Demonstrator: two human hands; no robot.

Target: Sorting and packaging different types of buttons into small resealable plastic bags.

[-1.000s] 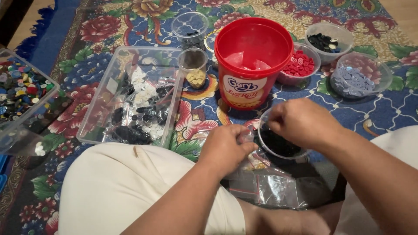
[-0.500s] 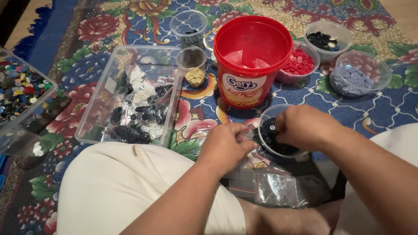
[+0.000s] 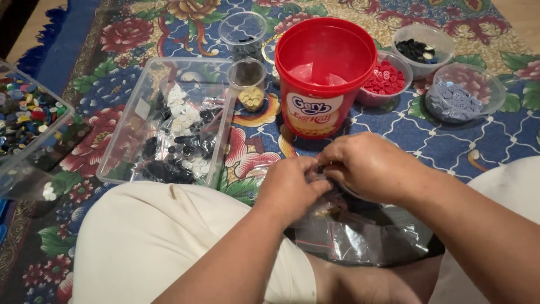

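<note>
Head view: you're pinching something small between both hands, left hand (image 3: 289,188) and right hand (image 3: 368,166); item hidden. Sorting is partway: clear tray (image 3: 121,152) left of the grip is holding unsorted buttons.

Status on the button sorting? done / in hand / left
Done: red buttons, black buttons and grey-blue buttons sit in separate clear bowls. In hand: left hand and right hand meet over small clear bags in the lap; what they pinch is hidden. Left: black and white buttons mixed in the clear tub, multicoloured ones in the side bin.
</note>
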